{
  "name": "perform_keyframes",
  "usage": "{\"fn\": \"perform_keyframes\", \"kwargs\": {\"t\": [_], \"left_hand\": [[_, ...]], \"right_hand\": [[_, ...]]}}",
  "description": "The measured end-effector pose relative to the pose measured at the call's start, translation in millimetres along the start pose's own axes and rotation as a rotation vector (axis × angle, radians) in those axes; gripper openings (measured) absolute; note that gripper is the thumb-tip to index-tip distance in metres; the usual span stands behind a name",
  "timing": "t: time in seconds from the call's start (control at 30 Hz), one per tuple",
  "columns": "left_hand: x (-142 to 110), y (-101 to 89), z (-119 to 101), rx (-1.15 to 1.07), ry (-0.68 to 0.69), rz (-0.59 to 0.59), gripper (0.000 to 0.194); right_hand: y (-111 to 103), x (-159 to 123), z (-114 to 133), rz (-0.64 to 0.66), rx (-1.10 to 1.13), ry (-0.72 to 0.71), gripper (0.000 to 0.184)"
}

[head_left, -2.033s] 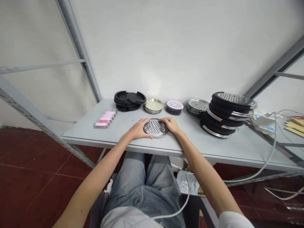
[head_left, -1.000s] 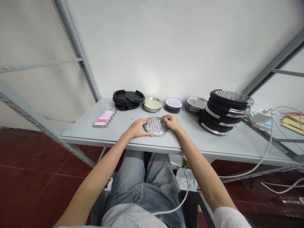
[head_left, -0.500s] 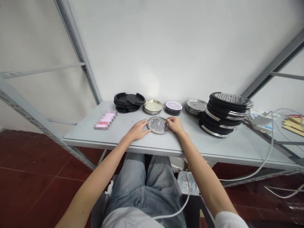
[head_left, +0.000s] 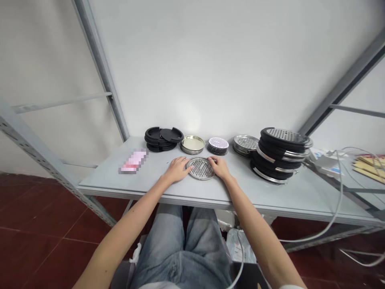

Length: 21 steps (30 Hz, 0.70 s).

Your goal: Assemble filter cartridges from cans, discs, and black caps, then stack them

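A round metal grater [head_left: 202,168] with rows of raised holes and a plain rim lies flat on the grey table [head_left: 180,192] in front of me. My left hand [head_left: 177,169] is curved against its left edge, the thumb on the rim. At the right edge, my right hand [head_left: 220,166] grips the rim with its thumb, the fingers curled. Behind the grater sit a stack of shallow gold-coloured metal lids [head_left: 193,143] and a stack of small perforated discs [head_left: 218,144] with a pale lilac top. Parts of both hands' fingertips are hidden.
Black rings and discs [head_left: 164,140] are piled at the back left, near a blurred pink object [head_left: 134,161]. More metal graters [head_left: 246,144] are stacked at the back right beside a tall black-and-silver stack [head_left: 282,156]. A white cable [head_left: 337,208] hangs over the right front edge.
The grater has shifted slightly rightward between my hands. My left hand opened off its edge half a second ago and now touches it again. The camera view has tilted up a little.
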<state>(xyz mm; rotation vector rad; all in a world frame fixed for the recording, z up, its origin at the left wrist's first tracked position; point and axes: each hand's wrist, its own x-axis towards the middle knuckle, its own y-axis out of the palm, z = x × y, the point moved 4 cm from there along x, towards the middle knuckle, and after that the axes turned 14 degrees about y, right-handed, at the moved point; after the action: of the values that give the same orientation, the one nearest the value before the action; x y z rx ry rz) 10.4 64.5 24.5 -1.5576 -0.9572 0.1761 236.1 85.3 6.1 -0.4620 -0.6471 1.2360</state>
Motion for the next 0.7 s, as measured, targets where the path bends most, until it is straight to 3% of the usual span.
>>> {"fn": "perform_keyframes", "kwargs": {"t": [0.23, 0.47, 0.6, 0.7], "left_hand": [[16, 17.3, 3, -0.052, -0.033, -0.019, 0.055], [12, 21.5, 11, -0.086, 0.015, -0.065, 0.045], [12, 24.4, 14, -0.094, 0.005, -0.049, 0.045], [12, 26.6, 15, -0.093, -0.002, -0.026, 0.047]], "right_hand": [[4, 0, 0, 0.106, 0.000, 0.016, 0.048], [2, -2, 2, 0.070, 0.002, -0.003, 0.034], [0, -3, 0, 0.031, -0.007, 0.087, 0.035], [0, -4, 2, 0.034, -0.038, 0.063, 0.034]]}}
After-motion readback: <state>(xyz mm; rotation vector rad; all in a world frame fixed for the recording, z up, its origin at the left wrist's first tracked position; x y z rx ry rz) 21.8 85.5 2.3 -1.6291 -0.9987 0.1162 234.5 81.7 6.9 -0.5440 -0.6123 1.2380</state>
